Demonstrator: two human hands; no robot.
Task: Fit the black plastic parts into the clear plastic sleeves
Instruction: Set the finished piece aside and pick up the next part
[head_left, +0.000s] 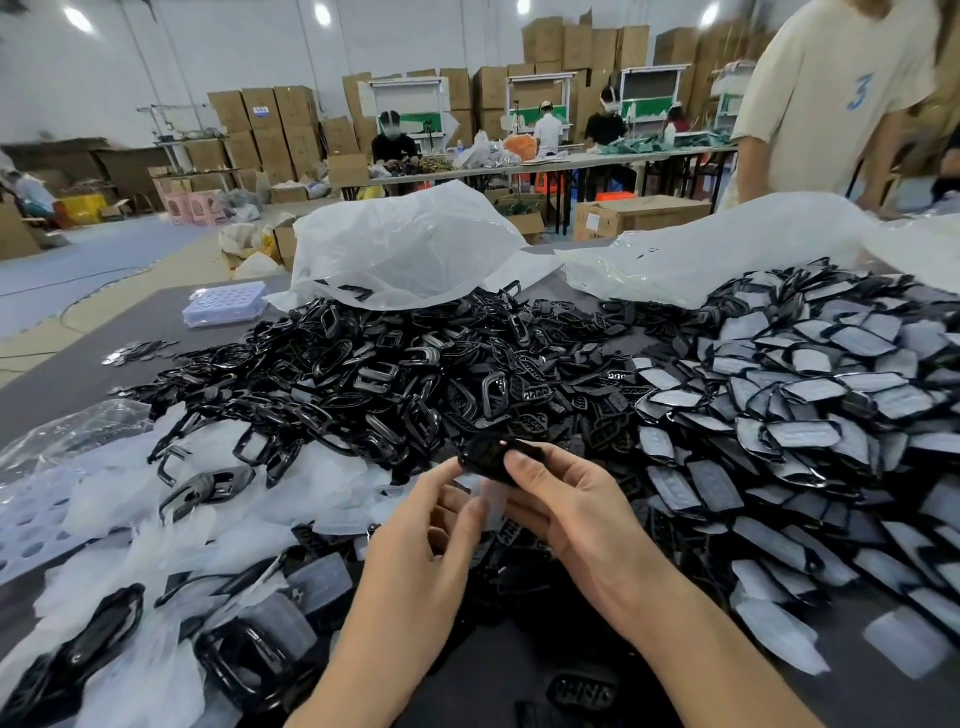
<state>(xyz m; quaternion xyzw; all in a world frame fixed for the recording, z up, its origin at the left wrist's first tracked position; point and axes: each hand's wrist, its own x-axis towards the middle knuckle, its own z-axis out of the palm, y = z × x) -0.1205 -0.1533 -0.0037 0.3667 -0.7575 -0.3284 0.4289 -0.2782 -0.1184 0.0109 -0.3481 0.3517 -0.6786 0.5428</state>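
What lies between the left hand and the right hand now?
In the head view, a black plastic part and, just below it, a clear plastic sleeve lie between the left hand and the right hand. Both hands hold them.

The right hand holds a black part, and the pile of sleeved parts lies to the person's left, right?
No: the head view shows the pile of sleeved parts on the person's right. The right hand does hold a black part.

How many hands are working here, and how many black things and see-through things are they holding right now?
hands: 2 (left hand, right hand)
black part being held: 1
clear sleeve being held: 1
total: 4
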